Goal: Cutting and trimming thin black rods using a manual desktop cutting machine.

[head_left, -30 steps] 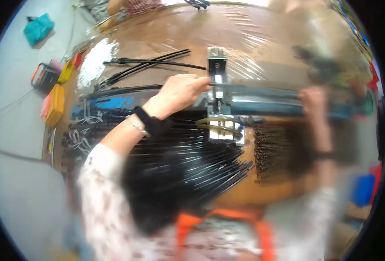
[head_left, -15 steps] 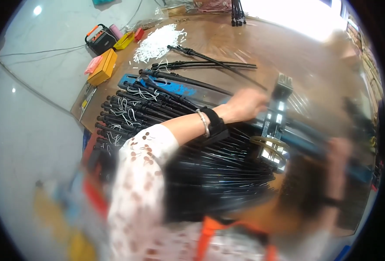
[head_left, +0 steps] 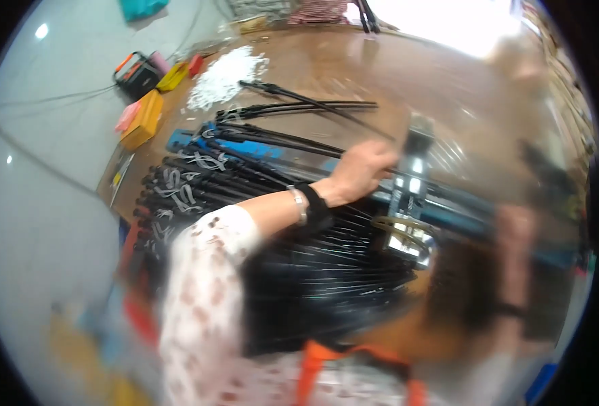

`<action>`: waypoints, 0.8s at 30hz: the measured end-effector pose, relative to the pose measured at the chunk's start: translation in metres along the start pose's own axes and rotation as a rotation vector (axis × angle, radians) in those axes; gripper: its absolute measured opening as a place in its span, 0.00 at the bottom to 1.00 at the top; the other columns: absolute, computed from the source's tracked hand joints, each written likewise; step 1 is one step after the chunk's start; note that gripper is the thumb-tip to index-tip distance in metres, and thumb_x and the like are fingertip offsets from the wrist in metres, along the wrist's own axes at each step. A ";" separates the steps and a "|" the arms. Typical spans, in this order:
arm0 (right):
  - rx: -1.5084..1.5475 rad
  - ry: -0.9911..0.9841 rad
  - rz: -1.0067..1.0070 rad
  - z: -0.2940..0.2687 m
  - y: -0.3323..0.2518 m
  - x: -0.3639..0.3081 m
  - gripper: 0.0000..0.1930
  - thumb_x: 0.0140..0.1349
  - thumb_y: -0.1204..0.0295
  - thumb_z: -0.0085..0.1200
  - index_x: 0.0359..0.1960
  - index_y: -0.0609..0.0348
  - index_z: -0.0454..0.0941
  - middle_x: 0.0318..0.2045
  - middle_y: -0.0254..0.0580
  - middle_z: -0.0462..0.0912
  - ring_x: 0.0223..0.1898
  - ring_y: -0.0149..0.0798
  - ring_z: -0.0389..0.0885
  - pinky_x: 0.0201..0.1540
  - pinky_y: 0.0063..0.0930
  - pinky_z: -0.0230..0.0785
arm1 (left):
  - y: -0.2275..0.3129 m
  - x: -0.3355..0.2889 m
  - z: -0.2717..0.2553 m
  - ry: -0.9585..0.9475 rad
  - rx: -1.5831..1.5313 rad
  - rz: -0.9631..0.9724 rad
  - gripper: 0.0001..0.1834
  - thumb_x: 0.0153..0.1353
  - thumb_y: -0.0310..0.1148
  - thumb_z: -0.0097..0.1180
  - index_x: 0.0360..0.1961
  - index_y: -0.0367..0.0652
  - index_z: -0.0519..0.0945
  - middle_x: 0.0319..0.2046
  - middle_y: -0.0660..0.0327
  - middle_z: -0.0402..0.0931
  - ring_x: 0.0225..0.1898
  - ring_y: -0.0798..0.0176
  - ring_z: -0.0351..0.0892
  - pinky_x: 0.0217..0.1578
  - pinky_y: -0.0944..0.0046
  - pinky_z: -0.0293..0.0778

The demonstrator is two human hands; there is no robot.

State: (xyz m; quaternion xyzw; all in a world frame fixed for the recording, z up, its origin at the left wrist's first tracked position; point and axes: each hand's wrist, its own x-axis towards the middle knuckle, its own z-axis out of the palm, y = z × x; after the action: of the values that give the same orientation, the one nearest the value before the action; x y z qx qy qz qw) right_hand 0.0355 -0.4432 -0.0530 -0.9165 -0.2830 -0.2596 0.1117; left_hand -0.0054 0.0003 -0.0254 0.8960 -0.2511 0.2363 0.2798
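Note:
My left hand (head_left: 361,169), with a dark band and a bracelet at the wrist, is closed at the left side of an upright dark metal fixture (head_left: 418,139) with bright reflections. Its fingers are curled; what they hold, if anything, is hidden. Thin black rods (head_left: 299,137) run up to it from the left. My right hand (head_left: 516,227) is smeared by motion at the right, near a long dark bar (head_left: 458,210) that extends from the fixture. A tan band (head_left: 404,227) loops around the fixture's lower part.
Many black rods (head_left: 211,179) with white ties lie fanned at left, partly over a blue perforated strip (head_left: 259,147). Two or three others (head_left: 299,107) lie farther back. Beyond are a white pile of small pieces (head_left: 225,78), a yellow box (head_left: 143,120) and a black-and-orange case (head_left: 137,74).
The whole view has shifted, so the table's things sit farther left. My left hand stays beside the fixture and its curled fingers show more clearly. My right hand remains blurred.

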 end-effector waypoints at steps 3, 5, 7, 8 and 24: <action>-0.014 0.054 -0.116 -0.029 -0.080 0.004 0.20 0.55 0.81 0.58 0.52 0.56 0.80 0.55 0.44 0.82 0.64 0.50 0.73 0.72 0.52 0.49 | 0.001 0.012 0.005 -0.155 0.040 0.068 0.12 0.60 0.36 0.61 0.39 0.42 0.77 0.34 0.50 0.75 0.39 0.43 0.77 0.39 0.47 0.75; 0.058 0.071 -0.204 -0.023 -0.106 0.003 0.18 0.55 0.79 0.61 0.48 0.56 0.80 0.53 0.42 0.83 0.64 0.48 0.73 0.72 0.56 0.46 | 0.000 0.012 -0.006 -0.395 0.193 0.017 0.12 0.67 0.40 0.52 0.33 0.43 0.77 0.30 0.51 0.79 0.35 0.42 0.80 0.35 0.44 0.75; 0.126 0.104 -0.213 -0.023 -0.118 -0.001 0.15 0.56 0.76 0.63 0.46 0.55 0.81 0.48 0.38 0.85 0.59 0.46 0.77 0.66 0.50 0.54 | 0.010 0.012 -0.015 -0.371 0.219 -0.161 0.10 0.67 0.38 0.51 0.34 0.44 0.77 0.29 0.50 0.81 0.35 0.42 0.81 0.33 0.44 0.75; 0.159 0.086 -0.164 -0.022 -0.117 -0.012 0.14 0.57 0.74 0.62 0.46 0.56 0.83 0.47 0.40 0.86 0.56 0.48 0.78 0.63 0.49 0.58 | 0.011 0.013 -0.011 -0.362 0.251 -0.150 0.09 0.67 0.37 0.52 0.34 0.43 0.76 0.30 0.51 0.81 0.35 0.42 0.81 0.33 0.44 0.75; 0.872 -0.081 0.035 0.022 -0.129 -0.010 0.09 0.62 0.76 0.57 0.44 0.62 0.77 0.33 0.51 0.80 0.35 0.55 0.80 0.39 0.42 0.72 | -0.001 -0.002 0.016 -0.167 0.489 0.104 0.07 0.62 0.32 0.57 0.32 0.43 0.72 0.27 0.57 0.75 0.32 0.51 0.77 0.33 0.54 0.67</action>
State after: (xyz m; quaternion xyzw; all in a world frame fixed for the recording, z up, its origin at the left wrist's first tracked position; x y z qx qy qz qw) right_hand -0.0370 -0.3347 -0.0698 -0.7978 -0.3547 -0.0776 0.4814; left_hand -0.0022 -0.0081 -0.0382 0.9393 -0.2545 0.2292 0.0205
